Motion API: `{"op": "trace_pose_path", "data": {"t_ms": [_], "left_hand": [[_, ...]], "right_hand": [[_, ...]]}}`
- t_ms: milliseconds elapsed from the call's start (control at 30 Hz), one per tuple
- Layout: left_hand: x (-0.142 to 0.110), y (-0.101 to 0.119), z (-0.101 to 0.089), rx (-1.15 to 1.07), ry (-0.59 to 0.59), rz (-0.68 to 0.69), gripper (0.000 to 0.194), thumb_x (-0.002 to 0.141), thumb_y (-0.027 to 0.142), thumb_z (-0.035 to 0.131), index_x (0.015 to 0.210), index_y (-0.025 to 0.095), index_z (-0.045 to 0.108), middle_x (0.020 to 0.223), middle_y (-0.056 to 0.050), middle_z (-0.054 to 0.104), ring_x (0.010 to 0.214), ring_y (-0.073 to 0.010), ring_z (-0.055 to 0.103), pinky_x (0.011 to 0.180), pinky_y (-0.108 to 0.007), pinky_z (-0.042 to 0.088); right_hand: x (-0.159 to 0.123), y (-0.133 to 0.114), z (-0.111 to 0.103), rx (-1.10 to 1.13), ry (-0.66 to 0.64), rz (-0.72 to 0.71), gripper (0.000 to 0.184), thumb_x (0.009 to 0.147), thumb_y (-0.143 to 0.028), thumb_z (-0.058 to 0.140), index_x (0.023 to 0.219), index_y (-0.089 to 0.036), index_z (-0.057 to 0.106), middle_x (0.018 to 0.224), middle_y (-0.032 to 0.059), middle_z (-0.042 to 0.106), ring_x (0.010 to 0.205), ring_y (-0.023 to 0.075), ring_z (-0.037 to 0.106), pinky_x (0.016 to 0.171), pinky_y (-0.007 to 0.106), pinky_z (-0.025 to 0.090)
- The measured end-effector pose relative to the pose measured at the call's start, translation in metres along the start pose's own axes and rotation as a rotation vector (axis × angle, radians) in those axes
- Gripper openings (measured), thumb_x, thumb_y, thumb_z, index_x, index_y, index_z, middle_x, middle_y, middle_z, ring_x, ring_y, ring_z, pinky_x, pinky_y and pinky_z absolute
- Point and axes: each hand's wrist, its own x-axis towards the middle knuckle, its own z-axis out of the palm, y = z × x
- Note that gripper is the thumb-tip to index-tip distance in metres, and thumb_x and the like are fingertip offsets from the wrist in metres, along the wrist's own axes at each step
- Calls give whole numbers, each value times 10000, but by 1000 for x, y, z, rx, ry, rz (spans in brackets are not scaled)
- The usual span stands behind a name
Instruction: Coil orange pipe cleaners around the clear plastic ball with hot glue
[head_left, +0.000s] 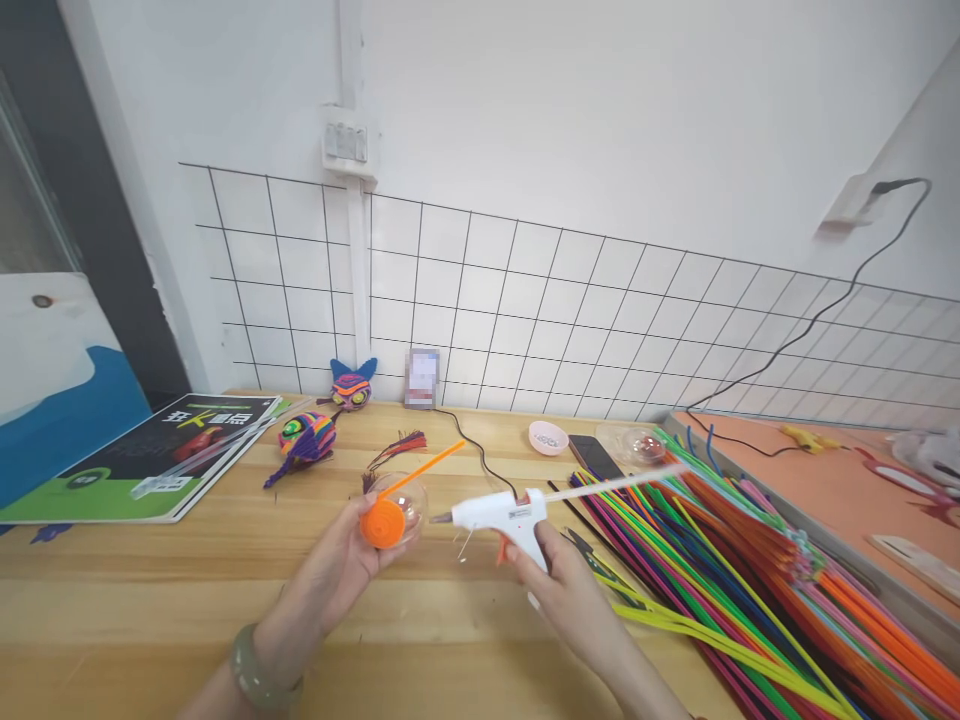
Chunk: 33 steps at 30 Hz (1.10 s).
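My left hand [356, 548] is closed around a clear plastic ball [414, 497]. On the ball's near left side sits a tight spiral of orange pipe cleaner [383, 523], and its straight end sticks out up and to the right. In my right hand [559, 575] is a white hot glue gun [499, 510], gripped by its handle with fingers near the orange trigger. A long translucent glue stick [619, 482] juts from its back. The nozzle points left, a small gap away from the ball. Thin glue strings hang below the nozzle.
Bundles of coloured pipe cleaners [720, 560] cover the right side, with scissors [604, 560] beside them. Behind lie a phone [595, 457], a pink bowl [548, 438] and clear half-domes [641, 445]. Two striped yarn-like figures [307, 440] and a book [142, 455] are at left.
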Motion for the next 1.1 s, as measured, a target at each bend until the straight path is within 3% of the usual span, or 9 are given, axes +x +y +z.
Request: {"op": "trace_pose_path", "data": {"t_ms": [200,333,533,667,800,900,967,1100], "left_hand": [[-1,-1,-2,-7,-83,-73,367,852,229,573,1200,116,545,950,-132,750,908,-282,710,910,-454,519],[-1,-1,-2,-7,-114,-96,444,858,247,561,1272,105,486,987,-154,749,929,-297,706,911,-465,514],[-1,-1,0,26,-58,-72,456,855,225,561,1282,93,470,986,-158,751,870,-270,713,815,-433,572],[-1,0,3,27,-60,-70,347,869,217,546,1197,106,519,1013,-158,745,864,-254,711,800,-431,585],[-2,-1,1,49,-49,-88,260,866,217,552,1102,109,548,997,-162,749,825,-253,720,802,-428,579],[-2,-1,-2,52,-61,-107,240,862,225,559,1078,120,552,981,-159,750,779,-248,723,815,-444,565],[0,-1,-4,44,-73,-116,210,862,225,561,1053,138,551,963,-143,749,792,-252,721,817,-450,557],[2,-1,-5,36,-120,-138,192,871,219,547,1048,145,549,942,-113,735,840,-257,707,798,-437,555]], "right_hand": [[-13,-3,7,227,45,-31,332,849,-497,540,952,-194,628,896,51,644,847,225,579,752,305,460],[-18,-3,13,372,-33,-8,369,837,-537,571,874,-173,621,788,49,641,730,203,584,659,294,447],[-19,-12,16,598,-278,-5,420,791,-550,632,928,-154,634,605,20,620,539,145,537,518,237,357],[-18,-16,16,557,-279,-42,446,772,-594,638,900,-167,643,521,-29,515,487,119,433,503,239,376],[-18,-12,20,487,-242,-46,443,788,-601,616,880,-168,635,627,-16,521,490,100,387,471,231,381],[-19,-5,22,347,-134,-72,409,834,-572,569,887,-171,627,743,28,580,565,133,476,518,252,427],[-21,0,23,209,-74,-134,357,880,-514,532,927,-175,635,803,56,622,686,184,556,633,293,475],[-24,1,21,9,-91,-262,276,937,-378,483,1074,-189,630,915,78,659,834,224,603,784,324,484]]}}
